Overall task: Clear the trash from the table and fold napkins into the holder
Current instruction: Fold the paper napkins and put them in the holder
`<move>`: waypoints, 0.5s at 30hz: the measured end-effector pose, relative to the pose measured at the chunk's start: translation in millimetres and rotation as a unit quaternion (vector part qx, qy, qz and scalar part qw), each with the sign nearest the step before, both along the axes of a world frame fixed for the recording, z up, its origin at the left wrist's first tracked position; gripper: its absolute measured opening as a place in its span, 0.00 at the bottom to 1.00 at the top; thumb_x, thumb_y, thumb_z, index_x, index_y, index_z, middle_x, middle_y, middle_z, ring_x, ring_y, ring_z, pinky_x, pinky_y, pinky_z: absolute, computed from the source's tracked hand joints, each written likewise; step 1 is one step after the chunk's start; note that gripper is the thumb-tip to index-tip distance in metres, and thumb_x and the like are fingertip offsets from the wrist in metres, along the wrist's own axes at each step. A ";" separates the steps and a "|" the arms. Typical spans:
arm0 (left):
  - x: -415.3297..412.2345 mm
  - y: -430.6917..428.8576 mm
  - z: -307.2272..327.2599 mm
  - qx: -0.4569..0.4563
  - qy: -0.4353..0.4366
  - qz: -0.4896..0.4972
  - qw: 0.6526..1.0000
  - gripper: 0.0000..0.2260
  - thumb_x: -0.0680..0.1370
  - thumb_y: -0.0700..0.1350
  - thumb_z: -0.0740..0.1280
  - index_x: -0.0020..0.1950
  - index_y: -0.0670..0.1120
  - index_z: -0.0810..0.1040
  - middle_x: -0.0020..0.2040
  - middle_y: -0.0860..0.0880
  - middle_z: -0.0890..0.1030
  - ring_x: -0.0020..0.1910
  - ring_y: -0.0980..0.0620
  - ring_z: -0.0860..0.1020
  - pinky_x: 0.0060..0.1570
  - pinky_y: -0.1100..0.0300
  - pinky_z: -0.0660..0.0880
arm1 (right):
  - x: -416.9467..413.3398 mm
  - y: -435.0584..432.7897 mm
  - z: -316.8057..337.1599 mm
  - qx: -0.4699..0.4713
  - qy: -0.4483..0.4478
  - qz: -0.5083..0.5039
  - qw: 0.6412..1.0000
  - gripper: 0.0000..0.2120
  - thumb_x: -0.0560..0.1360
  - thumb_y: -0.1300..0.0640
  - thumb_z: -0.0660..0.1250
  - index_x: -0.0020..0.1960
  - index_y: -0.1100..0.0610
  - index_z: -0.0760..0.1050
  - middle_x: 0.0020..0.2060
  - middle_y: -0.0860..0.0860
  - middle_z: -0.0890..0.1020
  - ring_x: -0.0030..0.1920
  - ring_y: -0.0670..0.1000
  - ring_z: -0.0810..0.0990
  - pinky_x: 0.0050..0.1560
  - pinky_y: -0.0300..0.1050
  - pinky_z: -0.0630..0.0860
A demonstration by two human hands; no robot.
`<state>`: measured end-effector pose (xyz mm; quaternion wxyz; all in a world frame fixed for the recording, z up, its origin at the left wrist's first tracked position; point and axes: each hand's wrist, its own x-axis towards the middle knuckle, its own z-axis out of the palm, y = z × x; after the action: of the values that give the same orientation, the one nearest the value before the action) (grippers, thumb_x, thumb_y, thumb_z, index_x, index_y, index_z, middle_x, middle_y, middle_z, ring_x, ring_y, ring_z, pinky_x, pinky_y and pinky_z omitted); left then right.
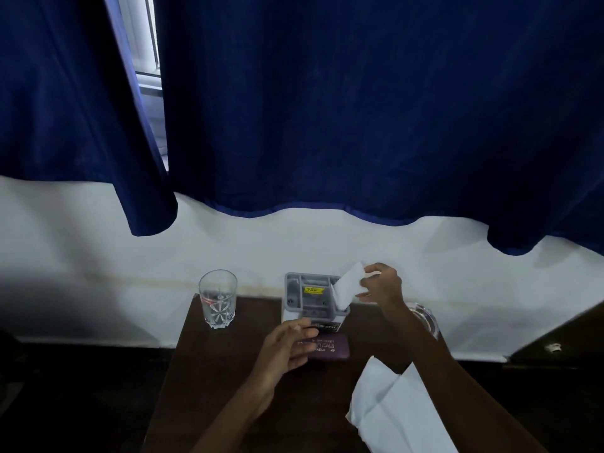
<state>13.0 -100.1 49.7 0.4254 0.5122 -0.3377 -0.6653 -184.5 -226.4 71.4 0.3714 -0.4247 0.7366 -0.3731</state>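
A grey holder (pixel 310 297) with several compartments stands at the back of the small dark table (pixel 215 371). My right hand (pixel 380 284) pinches a folded white napkin (pixel 348 284), whose lower end dips into the holder's right compartment. My left hand (pixel 286 348) hovers just in front of the holder with loosely curled fingers, and it holds nothing. More white napkins (pixel 392 416) lie unfolded at the table's front right, partly under my right forearm.
A clear drinking glass (pixel 218 299) stands at the table's back left. A purple case (pixel 330 346) lies in front of the holder. A glass ashtray (pixel 425 317) sits at the right edge. Dark blue curtains (pixel 359 109) hang over the white wall behind.
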 end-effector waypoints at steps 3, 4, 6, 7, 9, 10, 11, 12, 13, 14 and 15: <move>-0.6 2.7 0.2 0.001 -0.004 -0.009 1.000 0.10 0.80 0.44 0.57 0.51 0.49 0.77 0.50 0.49 0.83 0.46 0.52 0.81 0.47 0.59 0.75 | 4.7 -2.2 -13.2 0.008 0.021 0.013 1.000 0.13 0.68 0.74 0.66 0.51 0.64 0.75 0.51 0.60 0.77 0.41 0.58 0.78 0.22 0.41 0.78; -0.8 3.5 0.2 0.002 -0.004 -0.011 1.000 0.10 0.80 0.44 0.57 0.52 0.49 0.77 0.51 0.49 0.83 0.47 0.52 0.81 0.47 0.59 0.75 | 4.6 -3.0 -17.7 -0.001 0.038 0.015 0.999 0.13 0.68 0.74 0.65 0.51 0.64 0.75 0.50 0.60 0.77 0.42 0.58 0.78 0.27 0.43 0.80; -1.0 5.4 -0.1 0.002 -0.008 -0.013 1.000 0.09 0.80 0.43 0.57 0.52 0.49 0.77 0.51 0.49 0.83 0.48 0.51 0.81 0.47 0.60 0.75 | 4.3 -3.5 -24.4 -0.017 0.089 0.026 0.996 0.15 0.68 0.72 0.65 0.54 0.64 0.75 0.47 0.61 0.79 0.43 0.58 0.78 0.43 0.55 0.82; -0.9 6.0 -0.7 0.002 -0.010 -0.013 1.000 0.09 0.80 0.43 0.58 0.52 0.49 0.77 0.51 0.49 0.83 0.49 0.51 0.81 0.47 0.60 0.75 | 5.3 -2.8 -26.6 -0.016 0.108 0.041 0.993 0.16 0.68 0.72 0.64 0.55 0.63 0.75 0.43 0.59 0.79 0.42 0.58 0.78 0.46 0.59 0.80; -1.5 6.4 -1.3 0.002 -0.013 -0.013 1.000 0.09 0.80 0.43 0.58 0.52 0.49 0.77 0.51 0.49 0.83 0.48 0.51 0.81 0.47 0.60 0.75 | 7.2 -0.8 -29.4 -0.013 0.124 0.061 0.990 0.19 0.67 0.72 0.63 0.57 0.63 0.75 0.38 0.57 0.78 0.40 0.57 0.77 0.47 0.61 0.80; -1.8 6.3 -1.3 0.002 -0.015 -0.014 1.000 0.09 0.80 0.42 0.57 0.52 0.49 0.77 0.51 0.50 0.83 0.48 0.52 0.81 0.47 0.60 0.75 | 7.6 -0.4 -30.0 -0.017 0.126 0.055 0.990 0.20 0.67 0.72 0.63 0.58 0.63 0.75 0.40 0.59 0.79 0.40 0.57 0.77 0.47 0.60 0.80; -2.3 5.9 -1.1 0.002 -0.017 -0.014 1.000 0.10 0.80 0.42 0.57 0.52 0.50 0.77 0.51 0.50 0.83 0.48 0.52 0.81 0.48 0.60 0.75 | 7.4 -0.3 -30.4 -0.020 0.123 0.047 0.991 0.20 0.67 0.72 0.64 0.58 0.63 0.74 0.43 0.61 0.80 0.41 0.57 0.77 0.48 0.59 0.80; -2.9 5.6 -1.2 0.002 -0.019 -0.014 1.000 0.10 0.80 0.42 0.57 0.51 0.50 0.77 0.51 0.50 0.83 0.48 0.52 0.81 0.48 0.60 0.75 | 7.2 -0.1 -30.6 -0.016 0.114 0.045 0.992 0.20 0.67 0.72 0.65 0.59 0.64 0.74 0.46 0.62 0.81 0.43 0.58 0.78 0.49 0.58 0.80; -3.3 5.4 -1.6 0.001 -0.021 -0.014 1.000 0.10 0.80 0.42 0.57 0.51 0.50 0.77 0.50 0.50 0.83 0.48 0.52 0.81 0.48 0.60 0.75 | 6.7 -0.3 -31.7 -0.009 0.106 0.048 0.993 0.21 0.67 0.71 0.66 0.59 0.64 0.74 0.47 0.63 0.81 0.44 0.59 0.79 0.49 0.59 0.79; -3.6 5.3 -2.1 0.002 -0.024 -0.016 1.000 0.10 0.80 0.42 0.57 0.51 0.50 0.77 0.50 0.51 0.83 0.48 0.52 0.81 0.48 0.60 0.75 | 6.1 0.1 -32.4 -0.002 0.100 0.051 0.994 0.21 0.66 0.71 0.67 0.59 0.64 0.74 0.47 0.63 0.81 0.46 0.61 0.80 0.50 0.60 0.79; -4.2 5.1 -3.0 0.002 -0.027 -0.018 0.999 0.10 0.80 0.42 0.57 0.51 0.51 0.77 0.51 0.51 0.83 0.49 0.52 0.81 0.48 0.59 0.75 | 5.1 0.5 -33.3 0.003 0.095 0.053 0.994 0.22 0.66 0.70 0.67 0.59 0.64 0.74 0.45 0.62 0.80 0.46 0.61 0.80 0.50 0.60 0.79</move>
<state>8.8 -95.0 46.7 0.4032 0.5248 -0.3573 -0.6591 -179.4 -225.9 38.1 0.3202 -0.4957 0.7462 -0.3081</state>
